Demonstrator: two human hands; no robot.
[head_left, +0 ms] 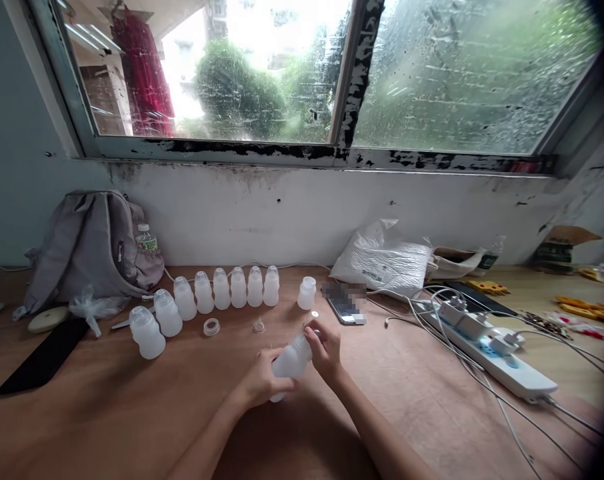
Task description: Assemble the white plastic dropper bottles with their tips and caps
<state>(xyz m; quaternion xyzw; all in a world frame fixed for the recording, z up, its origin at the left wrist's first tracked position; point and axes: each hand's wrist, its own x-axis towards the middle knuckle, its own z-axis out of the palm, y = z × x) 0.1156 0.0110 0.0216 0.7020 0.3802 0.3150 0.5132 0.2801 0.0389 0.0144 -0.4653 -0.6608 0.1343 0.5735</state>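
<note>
My left hand (262, 381) is wrapped round the body of a frosted white baby bottle (293, 360), which tilts toward the upper right. At its top end, the fingers of my right hand (324, 347) are closed on the neck; they hide what sits there. Just beyond my right fingertips is a small white disc (315, 313). A single frosted bottle (307, 293) without a cap stands farther back. To the left, several similar bottles (221, 289) stand upright in a curved row. A white ring (211, 327) and a small clear teat-like piece (259, 325) lie in front of them.
A phone (345, 305) and a silvery plastic bag (382, 257) lie at the back right. The white power strip (502, 363) and its loose cables border the right side. At left are a grey backpack (92, 247), a black flat case (45, 357) and a clear plastic bag (96, 307).
</note>
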